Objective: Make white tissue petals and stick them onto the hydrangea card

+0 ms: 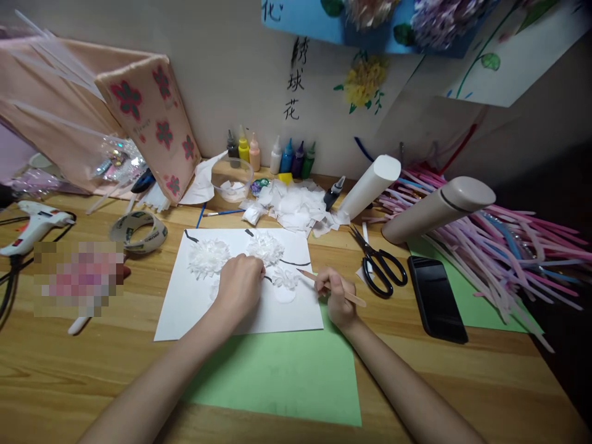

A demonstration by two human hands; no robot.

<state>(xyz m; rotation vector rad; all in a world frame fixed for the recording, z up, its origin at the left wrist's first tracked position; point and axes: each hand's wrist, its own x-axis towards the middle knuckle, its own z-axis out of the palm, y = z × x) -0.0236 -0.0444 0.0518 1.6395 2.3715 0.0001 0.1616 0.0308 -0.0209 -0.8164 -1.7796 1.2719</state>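
My left hand (243, 283) is closed over the white sheet (173, 320), its fingertips turned away, so whatever they may pinch is hidden. Between thumb and fingers, my right hand (340, 296) grips a pointed wooden stick (356, 298) by its middle. The stick's tip points left over the sheet's right side. Two full white paper flowers, one at the left (208, 257) and one at the centre (265, 248), sit on the sheet beside black painted strokes. A smaller white petal cluster (285, 279) lies between my hands. Under the sheet is green paper (287, 376).
Behind the sheet lie white paper pieces (293, 203), a clear round tub (232, 185) and several paint bottles (287, 157). Black scissors (379, 268), a phone (437, 299), two upright bottles and pipe cleaners (504, 246) are right. Tape (139, 232) and a glue gun (34, 225) are left.
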